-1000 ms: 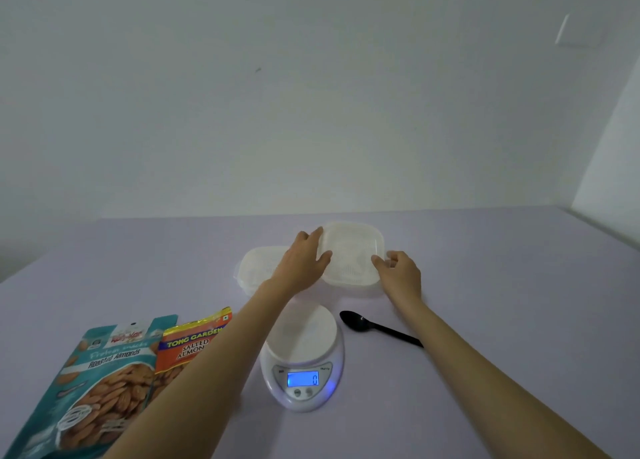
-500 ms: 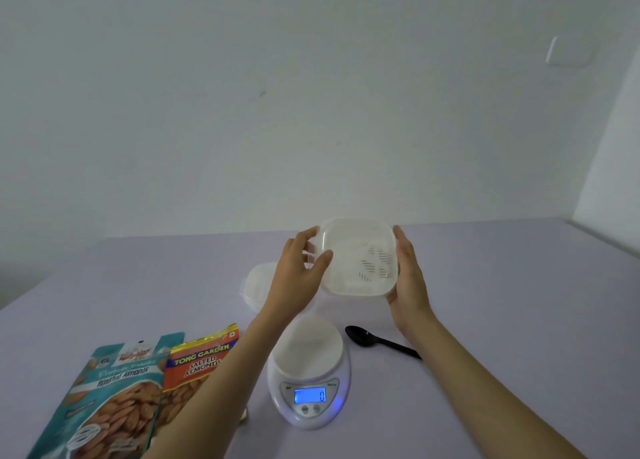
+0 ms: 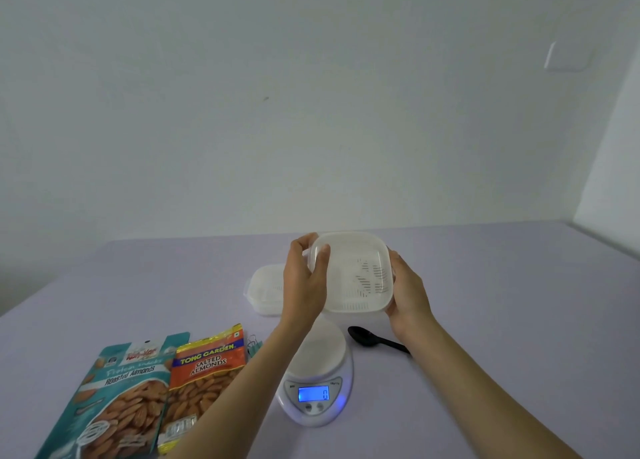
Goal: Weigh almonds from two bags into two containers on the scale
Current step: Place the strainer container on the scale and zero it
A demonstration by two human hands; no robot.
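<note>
Head cam: a person holds a translucent white container (image 3: 353,275) clear of the table (image 3: 502,303), tilted toward the lens, above & just behind the scale (image 3: 317,379). The left hand (image 3: 304,282) grips its left edge, thumb on the near face, fingers curled round behind. The right hand (image 3: 410,292) cups the right wall, fingers wrapped out of sight. Slots show thru the plastic, maybe a strainer insert; can't tell if a lid is on. Scale display glows blue & reads 0, platform bare.

Risks, as judged: the container looks about as wide as the round platform, so set down off-centre it could overhang & tip, or rest partly on the display end & skew the reading. A wrist pressing the platform would upset the zero. If the slots are open at the base, small bits could fall thru.

Around: a second container (image 3: 266,290) sits on the table behind the left hand, partly hidden by it. A black spoon (image 3: 375,340) lies right of the scale, handle running under the right wrist, so a lowered forearm could knock it. A teal bag (image 3: 117,396) of roasted almonds & an orange bag (image 3: 204,382) of salted almonds lie flat at left, side by side & touching; the left forearm crosses in front of the orange bag's lower corner. Binder clips (image 3: 254,342) lie just beyond that bag. Can't tell if either bag is open. No almonds weighed yet.
</note>
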